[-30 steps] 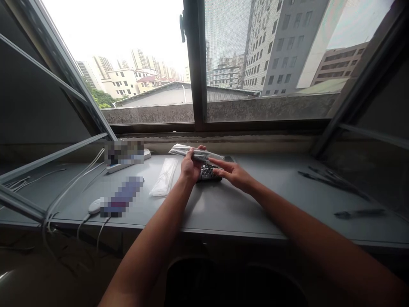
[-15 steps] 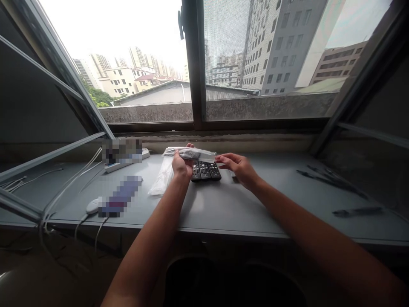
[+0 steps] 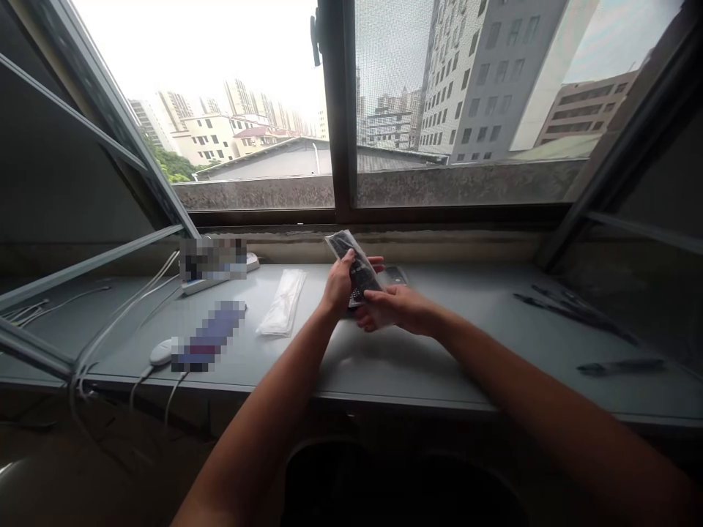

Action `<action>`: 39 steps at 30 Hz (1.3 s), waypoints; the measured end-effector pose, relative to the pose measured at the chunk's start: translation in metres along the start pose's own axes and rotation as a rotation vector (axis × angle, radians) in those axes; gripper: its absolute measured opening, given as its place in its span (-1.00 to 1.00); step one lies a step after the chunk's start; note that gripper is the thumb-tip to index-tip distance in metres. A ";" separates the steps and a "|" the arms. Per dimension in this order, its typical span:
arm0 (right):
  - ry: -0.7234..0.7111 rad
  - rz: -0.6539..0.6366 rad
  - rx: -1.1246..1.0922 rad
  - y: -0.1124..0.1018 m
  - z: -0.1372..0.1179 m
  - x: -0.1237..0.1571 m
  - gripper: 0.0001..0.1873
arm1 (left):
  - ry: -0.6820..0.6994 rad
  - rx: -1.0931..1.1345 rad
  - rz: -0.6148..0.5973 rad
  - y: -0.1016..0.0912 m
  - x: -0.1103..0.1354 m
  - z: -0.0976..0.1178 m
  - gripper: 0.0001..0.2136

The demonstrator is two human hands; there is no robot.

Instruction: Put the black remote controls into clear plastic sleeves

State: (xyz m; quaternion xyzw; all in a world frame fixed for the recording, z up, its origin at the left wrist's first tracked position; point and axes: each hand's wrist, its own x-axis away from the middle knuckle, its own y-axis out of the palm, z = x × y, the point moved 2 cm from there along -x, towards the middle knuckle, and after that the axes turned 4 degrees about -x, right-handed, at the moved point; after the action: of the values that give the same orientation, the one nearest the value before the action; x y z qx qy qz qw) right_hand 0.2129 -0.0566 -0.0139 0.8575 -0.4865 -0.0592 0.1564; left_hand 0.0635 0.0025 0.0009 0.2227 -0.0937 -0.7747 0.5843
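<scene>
Above the desk, a black remote control in a clear plastic bag [image 3: 358,269] is tilted between both hands. My left hand [image 3: 339,284] is closed around its left side, thumb on top. My right hand [image 3: 392,306] grips the lower right end with thumb above and fingers beneath. Black remotes on the desk below are mostly covered by my hands. Just beyond my right hand lies a small dark item [image 3: 395,276], which I cannot make out. Left of my hands rests a stack of clear plastic bags [image 3: 283,304].
A white power strip [image 3: 251,263] with blurred-out items stands at the back left. Nearer lie a blurred purple object [image 3: 211,340], a white rounded device [image 3: 160,353] and white cables [image 3: 118,315]. Dark cables [image 3: 576,315] lie on the right. Metal frames flank the grey desk [image 3: 450,373].
The bagged remote has turned from nearly level to steeply tilted, showing its buttons. My right hand has moved left and taken hold of its lower end. My left hand has shifted slightly right.
</scene>
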 end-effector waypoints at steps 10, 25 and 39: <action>0.138 -0.114 -0.017 0.005 -0.003 0.007 -0.43 | 0.021 0.029 0.072 -0.005 -0.002 0.005 -0.64; -0.070 -0.229 0.226 0.006 0.000 0.005 -0.44 | -0.069 -0.117 0.248 -0.026 -0.014 0.000 -0.67; -0.579 -0.081 1.092 -0.009 -0.004 0.003 -0.79 | -0.321 -0.138 0.018 -0.008 -0.002 -0.008 -0.61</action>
State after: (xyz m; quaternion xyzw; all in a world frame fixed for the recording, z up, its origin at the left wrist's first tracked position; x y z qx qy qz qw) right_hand 0.2231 -0.0543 -0.0131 0.7807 -0.4363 -0.0379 -0.4458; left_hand 0.0607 0.0081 -0.0088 0.0547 -0.1342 -0.7995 0.5829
